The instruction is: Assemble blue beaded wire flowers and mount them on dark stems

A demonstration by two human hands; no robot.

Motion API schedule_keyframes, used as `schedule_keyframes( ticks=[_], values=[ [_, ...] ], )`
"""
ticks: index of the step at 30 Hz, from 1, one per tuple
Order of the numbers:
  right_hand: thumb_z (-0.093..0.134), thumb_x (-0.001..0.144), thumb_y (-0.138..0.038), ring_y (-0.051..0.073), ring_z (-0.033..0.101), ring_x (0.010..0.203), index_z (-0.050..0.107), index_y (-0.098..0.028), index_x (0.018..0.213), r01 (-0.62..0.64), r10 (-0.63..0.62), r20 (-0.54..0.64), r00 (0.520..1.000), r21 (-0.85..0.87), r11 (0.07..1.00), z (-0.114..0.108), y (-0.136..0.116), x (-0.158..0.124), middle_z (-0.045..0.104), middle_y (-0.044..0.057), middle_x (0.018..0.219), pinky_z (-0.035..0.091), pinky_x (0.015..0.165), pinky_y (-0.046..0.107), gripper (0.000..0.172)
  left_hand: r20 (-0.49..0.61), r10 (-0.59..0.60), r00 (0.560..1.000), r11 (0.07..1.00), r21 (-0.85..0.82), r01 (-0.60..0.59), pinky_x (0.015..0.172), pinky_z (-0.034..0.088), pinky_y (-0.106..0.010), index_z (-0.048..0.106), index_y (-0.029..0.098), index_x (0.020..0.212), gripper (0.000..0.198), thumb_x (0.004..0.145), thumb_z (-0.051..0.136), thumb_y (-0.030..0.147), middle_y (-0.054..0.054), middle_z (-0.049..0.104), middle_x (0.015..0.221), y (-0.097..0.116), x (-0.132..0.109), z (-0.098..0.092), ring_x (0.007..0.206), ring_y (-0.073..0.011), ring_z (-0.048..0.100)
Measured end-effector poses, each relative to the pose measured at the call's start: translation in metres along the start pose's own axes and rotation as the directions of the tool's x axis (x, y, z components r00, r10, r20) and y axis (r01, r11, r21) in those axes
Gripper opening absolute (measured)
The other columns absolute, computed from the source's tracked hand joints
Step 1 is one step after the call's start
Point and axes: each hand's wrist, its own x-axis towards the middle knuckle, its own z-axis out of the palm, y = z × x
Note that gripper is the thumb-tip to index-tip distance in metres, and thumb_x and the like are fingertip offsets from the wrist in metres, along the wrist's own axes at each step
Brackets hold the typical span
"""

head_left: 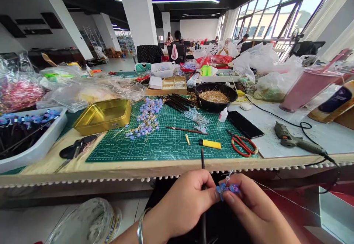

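Note:
My left hand [190,199] wraps round a dark thin stick [202,162] that stands nearly upright below the table's front edge. Between my two hands sit small blue-purple flowers [222,189], and the fingertips of both hands touch them. My right hand [251,207] pinches the flowers between thumb and forefinger. A white bead strand [228,178] rises at that spot, and a fine thread [287,198] runs off to the right. On the green cutting mat [155,151] ahead lie a yellow lighter [210,144], red-handled scissors [243,145] and a small gold clip [187,139].
Blue flower stems [148,118], dark sticks [179,103] and a thin brush [185,130] lie on the mat. Around it are a gold tray [105,120], a black bowl [215,105], a phone [245,124] and a corded glue gun [298,140]. A white tub [59,140] stands left.

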Motion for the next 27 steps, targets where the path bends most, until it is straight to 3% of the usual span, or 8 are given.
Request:
schedule_keyframes(
  ticks=[3,5,9,14,18,21,24,27],
  values=[
    [0.055,0.087,-0.051,0.02,0.054,0.071,0.062,-0.025,0.085,-0.004,0.002,-0.043,0.999,-0.034,0.999,0.004,0.002,-0.002,0.062,0.003,0.076,0.045,0.063,0.026,0.027,-0.038,0.01,0.999,0.998,0.055,-0.008,0.055,0.026,-0.025,0.05,0.018,0.068,0.038,0.084,0.059,0.051,0.005,0.042,0.061,0.0,-0.001,0.002,0.062,-0.0121,0.034],
    [0.059,0.085,-0.052,0.019,0.053,0.073,0.06,-0.024,0.083,-0.054,0.056,-0.031,0.998,0.058,0.997,0.005,-0.001,-0.002,0.06,0.002,0.077,0.045,0.066,0.026,0.028,-0.038,0.009,0.999,0.999,0.035,-0.008,0.054,0.026,-0.025,0.051,0.017,0.069,0.037,0.083,0.06,0.051,0.005,0.041,0.06,-0.001,-0.003,0.0,0.061,-0.0118,0.034],
    [0.066,0.08,-0.055,0.013,0.043,0.062,0.054,-0.023,0.079,-0.277,0.232,0.162,0.959,0.366,0.888,0.003,-0.009,-0.001,0.044,-0.004,0.065,0.041,0.062,0.023,0.034,-0.02,0.006,1.0,0.999,-0.043,-0.007,0.052,0.024,-0.025,0.051,0.017,0.071,0.036,0.082,0.062,0.05,0.007,0.038,0.058,-0.002,-0.007,-0.005,0.057,-0.0105,0.031],
    [0.07,0.079,-0.053,0.006,0.015,0.049,0.055,-0.021,0.08,-0.347,0.24,0.275,0.931,0.465,0.814,0.004,-0.01,-0.001,0.032,-0.008,0.059,0.023,0.047,0.02,0.035,-0.042,0.031,0.999,0.999,0.037,-0.029,0.053,0.026,-0.024,0.052,0.017,0.07,0.032,0.084,0.061,0.045,0.007,0.04,0.059,-0.002,-0.013,-0.007,0.059,-0.0108,0.034],
    [0.071,0.078,-0.054,0.006,0.012,0.049,0.058,-0.017,0.081,-0.392,0.258,0.316,0.913,0.506,0.768,0.005,-0.008,0.002,0.026,-0.009,0.057,0.008,0.042,0.02,0.038,-0.006,0.063,0.998,0.997,0.05,-0.063,0.054,0.028,-0.023,0.056,0.017,0.076,0.025,0.087,0.058,0.04,0.006,0.043,0.063,-0.003,-0.018,-0.008,0.06,-0.0105,0.036],
    [0.073,0.079,-0.048,0.005,0.011,0.048,0.058,-0.017,0.08,-0.42,0.267,0.329,0.906,0.609,0.673,0.0,-0.005,0.004,0.022,-0.01,0.056,0.008,0.04,0.018,0.034,0.024,0.102,0.995,0.994,0.025,-0.102,0.056,0.031,-0.023,0.062,0.017,0.088,0.023,0.092,0.052,0.038,0.006,0.047,0.066,-0.006,-0.021,-0.014,0.061,-0.0099,0.04],
    [0.075,0.077,-0.046,0.005,0.011,0.048,0.058,-0.017,0.073,-0.432,0.271,0.337,0.902,0.68,0.593,-0.005,-0.004,-0.001,0.022,-0.01,0.054,0.009,0.04,0.017,0.034,-0.054,0.11,0.993,0.994,-0.007,-0.11,0.057,0.034,-0.023,0.063,0.018,0.102,0.029,0.097,0.042,0.037,0.006,0.046,0.061,-0.011,-0.024,-0.019,0.058,-0.0102,0.044],
    [0.075,0.075,-0.051,0.004,0.011,0.046,0.062,-0.015,0.072,-0.498,0.272,0.425,0.863,0.635,0.59,-0.001,-0.007,-0.01,0.023,-0.01,0.052,0.009,0.04,0.018,0.038,-0.179,0.142,0.974,0.989,-0.017,-0.147,0.057,0.035,-0.023,0.061,0.021,0.112,0.029,0.098,0.04,0.037,0.007,0.043,0.057,-0.015,-0.023,-0.019,0.056,-0.0106,0.043]
  ],
)
